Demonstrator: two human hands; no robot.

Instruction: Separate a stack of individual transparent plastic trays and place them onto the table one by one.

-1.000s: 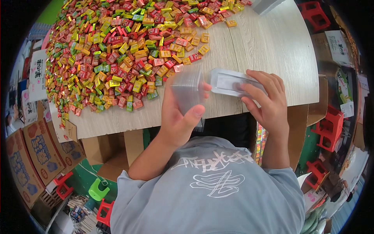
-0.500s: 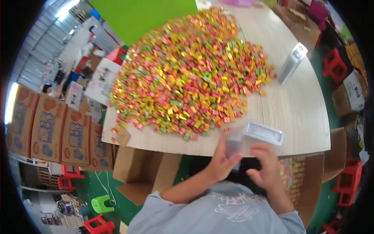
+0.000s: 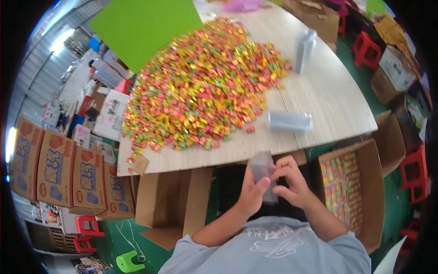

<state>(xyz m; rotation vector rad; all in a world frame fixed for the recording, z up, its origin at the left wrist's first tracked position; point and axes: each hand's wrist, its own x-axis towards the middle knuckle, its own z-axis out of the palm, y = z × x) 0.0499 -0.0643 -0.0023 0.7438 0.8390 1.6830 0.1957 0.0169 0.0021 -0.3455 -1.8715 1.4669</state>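
My left hand (image 3: 250, 195) is wrapped round a slim clear plastic box (image 3: 261, 165), held upright just off the table's near edge. Against the box's right side, the curled fingers of my right hand (image 3: 295, 185) grip its edge; the exact fingertip contact is hard to make out. A second clear plastic box (image 3: 289, 121) lies on its side on the table, beyond my hands. Farther back on the right, another clear box (image 3: 305, 52) stands on end. A large heap of small foil-wrapped candies (image 3: 196, 91) in red, yellow, orange and green spreads to the left.
The pale wooden table (image 3: 337, 100) curves round on the right. A green board (image 3: 146, 32) rises behind the heap. Below the table edge are an open carton (image 3: 166, 201) on the left and a carton of packed colourful boxes (image 3: 372, 192) on the right. Printed cartons (image 3: 54, 166) line the left.
My right hand has come in from the right to the box in my left hand. The view has shifted, so table things appear farther left. The box lying on the table now sits farther from my hands.
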